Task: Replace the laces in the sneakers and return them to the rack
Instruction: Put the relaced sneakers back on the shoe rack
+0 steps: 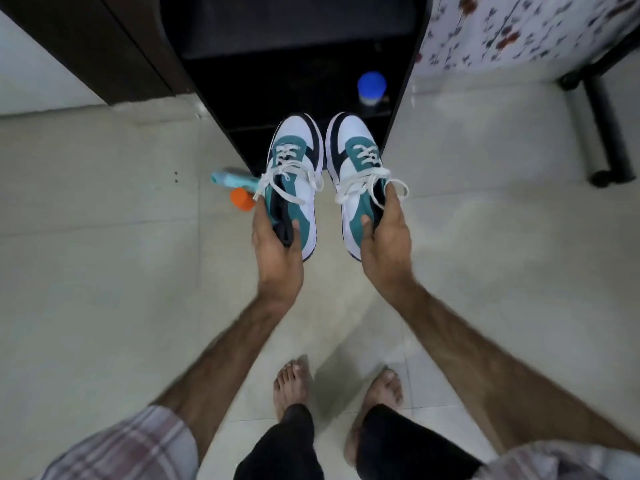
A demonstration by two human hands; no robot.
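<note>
Two white, teal and black sneakers with white laces are held in the air, toes pointing at the dark rack (221,109). My left hand (277,247) grips the heel of the left sneaker (298,157), thumb inside the collar. My right hand (384,237) grips the heel of the right sneaker (353,154), fingers in the opening and thumb on the teal side. Loose lace ends hang over both shoes. The toes hover at the open front of the rack's lower shelves.
A bottle with a blue cap (371,85) stands on a rack shelf at the right. A light blue item (232,179) and an orange cap (243,199) lie on the tiled floor left of the rack. A black metal leg (606,133) and a floral cloth (519,26) are at the right. My bare feet (292,386) stand below.
</note>
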